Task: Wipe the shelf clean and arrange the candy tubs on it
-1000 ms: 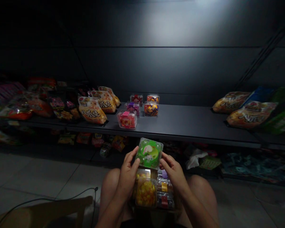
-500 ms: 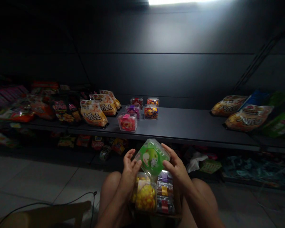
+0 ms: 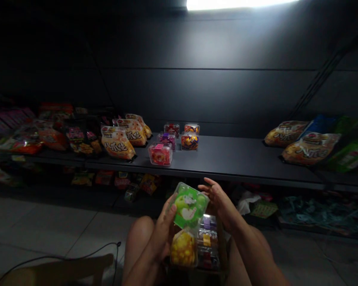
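Note:
A clear plastic box with a green apple label [image 3: 188,207] is gripped by my left hand [image 3: 164,223], thumb across its front and fingers behind. My right hand [image 3: 217,201] is beside the box's right edge, fingers spread and holding nothing; whether a fingertip touches the box I cannot tell. Below, between my knees, sits a cardboard carton [image 3: 222,249]. Inside it are a clear box of yellow pieces [image 3: 183,248] on the left and a column of clear boxes with purple, yellow and red bands [image 3: 207,239] on the right.
On the dark shelf [image 3: 232,155] ahead stand several small clear boxes, a red one [image 3: 161,154] nearest its edge. Yellow snack bags [image 3: 117,143] stand left, more bags [image 3: 310,147] right. Packets fill the lower shelf. A black cable [image 3: 77,257] crosses a stool [image 3: 68,270] at lower left.
The apple-label box has turned so its picture sits the other way up and has shifted slightly down. My right hand has let go of it; my left hand keeps hold.

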The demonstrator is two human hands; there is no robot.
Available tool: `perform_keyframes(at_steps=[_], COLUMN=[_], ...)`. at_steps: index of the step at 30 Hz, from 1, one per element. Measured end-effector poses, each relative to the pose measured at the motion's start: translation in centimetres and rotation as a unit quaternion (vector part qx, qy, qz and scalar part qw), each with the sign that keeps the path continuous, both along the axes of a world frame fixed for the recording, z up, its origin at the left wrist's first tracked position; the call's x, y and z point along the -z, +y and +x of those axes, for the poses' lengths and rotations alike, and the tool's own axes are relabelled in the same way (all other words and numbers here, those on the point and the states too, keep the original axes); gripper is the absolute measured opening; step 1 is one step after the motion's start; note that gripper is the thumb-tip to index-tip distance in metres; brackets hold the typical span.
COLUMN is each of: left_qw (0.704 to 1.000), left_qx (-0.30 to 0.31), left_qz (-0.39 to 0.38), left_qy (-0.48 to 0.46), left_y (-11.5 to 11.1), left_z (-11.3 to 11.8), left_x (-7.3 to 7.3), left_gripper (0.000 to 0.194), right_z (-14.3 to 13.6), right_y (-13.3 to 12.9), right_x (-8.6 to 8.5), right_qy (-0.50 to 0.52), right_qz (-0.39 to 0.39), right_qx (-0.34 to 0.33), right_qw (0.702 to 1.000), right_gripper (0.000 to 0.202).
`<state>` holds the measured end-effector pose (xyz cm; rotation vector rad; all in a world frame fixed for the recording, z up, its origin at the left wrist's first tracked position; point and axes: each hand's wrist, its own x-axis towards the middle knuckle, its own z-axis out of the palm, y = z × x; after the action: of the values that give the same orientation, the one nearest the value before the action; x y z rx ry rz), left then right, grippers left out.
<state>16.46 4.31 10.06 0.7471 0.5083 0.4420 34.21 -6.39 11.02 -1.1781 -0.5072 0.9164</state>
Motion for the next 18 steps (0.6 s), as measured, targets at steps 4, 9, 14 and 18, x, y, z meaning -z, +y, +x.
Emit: perform_keyframes(at_steps=[4,9,14,18], left_qw=[0.994,0.993,0.988,0.962], left_qx=[-0.095,-0.115,-0.102,-0.106], left_qz=[-0.044,0.006,0.115,0.241], left_qy=[-0.015,-0.017,0.021,0.071], left_y=[0.1,-0.7,-0.6,0.5], left_z=[0.5,0.8,0.9,0.8], left_x=[-0.6,-0.5,-0.2,0.8], left_gripper=[0.059,0.070,0.065,0.059], right_z=[-0.5,-3.3,-3.5,-3.1], right_y=[-0.2,0.6,0.9,0.7], right_x=[2.1,2.8,1.8,1.7], right_qy=[-0.003,-0.073,-0.069,-0.087], right_qz=[-0.001,0.021,0.042,0.039], right_qx=[-0.006,-0.018,0.048,0.060], right_qw=[1.000,0.997,0.996,0.994], right_gripper=[0.061,0.067,0.058,0.057])
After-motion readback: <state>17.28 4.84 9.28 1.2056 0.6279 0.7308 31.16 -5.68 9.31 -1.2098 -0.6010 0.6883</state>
